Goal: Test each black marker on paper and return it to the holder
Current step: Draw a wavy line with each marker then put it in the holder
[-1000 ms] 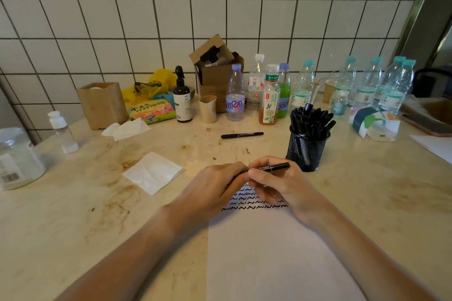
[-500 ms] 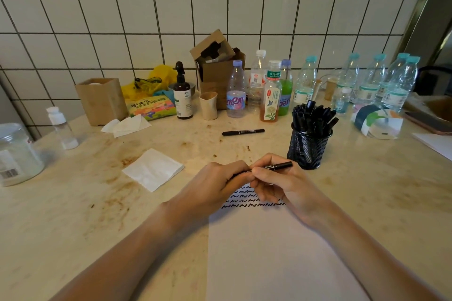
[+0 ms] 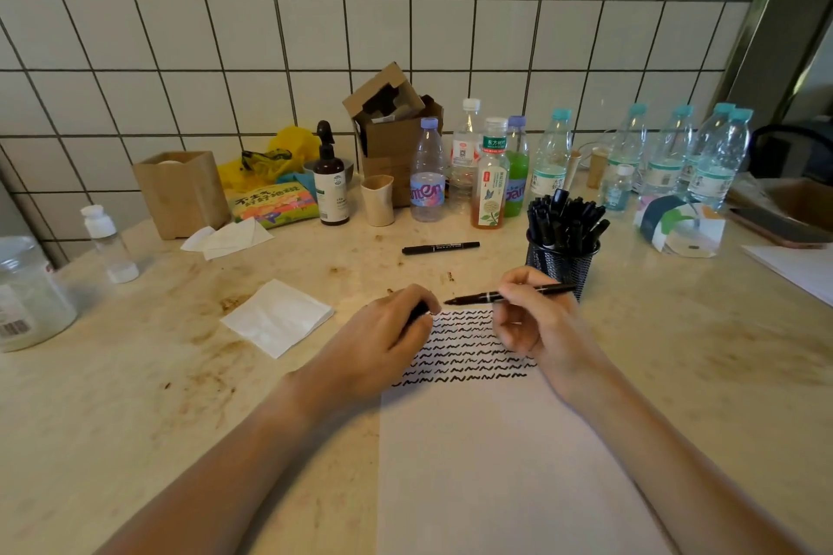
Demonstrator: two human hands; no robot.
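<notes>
Two hands were busy: the right hand (image 3: 536, 320) pinched an uncapped marker (image 3: 505, 295), tip toward nine o'clock above the paper (image 3: 496, 464); the left hand (image 3: 383, 342) gripped what seemed its cap (image 3: 421, 312). Uncapping looked done; next, a test squiggle, then the holder (image 3: 561, 259) at one o'clock.

cap (image 3: 419, 312) mostly hidden in left grip (image 3: 383, 340)
</notes>
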